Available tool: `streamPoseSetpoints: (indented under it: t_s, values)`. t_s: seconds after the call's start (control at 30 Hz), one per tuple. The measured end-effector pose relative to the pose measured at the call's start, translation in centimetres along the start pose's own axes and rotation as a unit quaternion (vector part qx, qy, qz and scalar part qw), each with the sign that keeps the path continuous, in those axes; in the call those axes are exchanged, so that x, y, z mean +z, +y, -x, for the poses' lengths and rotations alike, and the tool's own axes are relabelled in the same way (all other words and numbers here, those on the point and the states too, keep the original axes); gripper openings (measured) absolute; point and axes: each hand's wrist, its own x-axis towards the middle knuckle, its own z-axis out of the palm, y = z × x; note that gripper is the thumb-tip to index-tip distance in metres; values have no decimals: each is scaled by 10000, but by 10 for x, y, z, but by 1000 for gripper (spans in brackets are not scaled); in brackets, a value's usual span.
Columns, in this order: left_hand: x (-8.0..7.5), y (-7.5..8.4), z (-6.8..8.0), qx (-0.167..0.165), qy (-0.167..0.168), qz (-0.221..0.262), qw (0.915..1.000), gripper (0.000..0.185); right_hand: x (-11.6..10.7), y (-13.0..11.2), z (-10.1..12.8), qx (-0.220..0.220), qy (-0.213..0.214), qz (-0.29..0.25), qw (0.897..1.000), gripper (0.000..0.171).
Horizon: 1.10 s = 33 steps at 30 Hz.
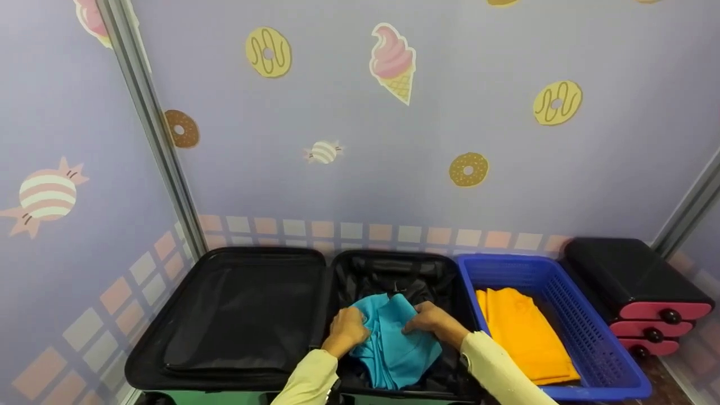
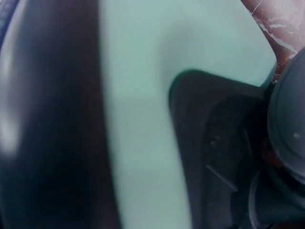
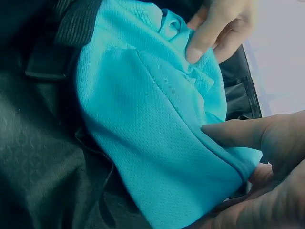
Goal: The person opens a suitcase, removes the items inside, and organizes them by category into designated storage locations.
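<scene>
suitcase point(image 1: 242, 315) lies open against candy-patterned wall point(image 1: 394, 140).

Head view: even, bright, soft lighting; faint shadows; wide-angle bending of wall posts at 9 and 3 o'clock. Left wrist view: dim, heavily blurred, too close to focus. Right wrist view: teal cloth point(image 3: 157, 138) sharp, near fingers point(image 3: 267, 138) soft at 4 o'clock.

Place: looks like a staged booth, kid's-room style, not a real home
Walls: lilac panels point(image 1: 427, 112) with donut, candy and ice-cream stickers point(image 1: 392, 61)
Corners: bare metal strips point(image 1: 149, 121) joining the panels
Floor stuff: open suitcase point(image 1: 242, 315), blue basket point(image 1: 590, 332), small black-and-pink case point(image 1: 635, 292)
</scene>
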Motion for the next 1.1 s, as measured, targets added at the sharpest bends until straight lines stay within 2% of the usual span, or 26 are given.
streamPoseSetpoints:
  t_s: [0.07,0.13,0.2,0.23,0.27,0.3,0.37,0.43,0.57,0.63,0.8,0.93,1.03,1.1]
  values:
    - [-1,-1,0,14,64,240,9997,54,-1,-1,-1,-66,-90,-108,9999,38]
    - [-3,0,-1,-35,67,591,9982,54,-3,-1,-4,106,-247,-366,9990,35]
    - [-4,1,0,-126,67,958,9953,42,-4,1,-7,493,-385,-759,9952,24]
    - [-4,2,0,-167,38,1152,9932,29,-4,2,-9,721,-423,-972,9917,19]
    - [-4,2,1,-208,-4,1345,9907,13,-5,4,-10,929,-436,-1155,9880,26]
    - [-4,3,1,-241,-48,1537,9878,9,-6,5,-11,1089,-435,-1287,9847,42]
    - [-3,5,2,-287,-98,1833,9826,34,-7,9,-12,1251,-462,-1489,9798,70]
    - [-3,6,2,-349,-131,2113,9767,36,-9,13,-13,1146,-614,-1630,9780,76]
    - [-2,8,2,-449,-11,2473,9679,38,-15,19,-16,848,-870,-2147,9691,51]
    - [-3,10,2,-507,63,2573,9650,38,-20,20,-15,801,-792,-2359,9652,45]
    - [-5,16,-1,-741,143,2822,9564,40,-34,18,-10,758,-498,-2605,9612,48]
    - [-7,22,-3,-916,89,3149,9446,36,-47,15,-8,659,-618,-2701,9586,42]
    - [-8,27,-4,-998,-48,3364,9364,31,-57,13,-5,628,-634,-2555,9627,44]
    - [-7,30,-5,-1027,-211,3557,9287,29,-63,11,-2,623,-522,-2371,9681,51]
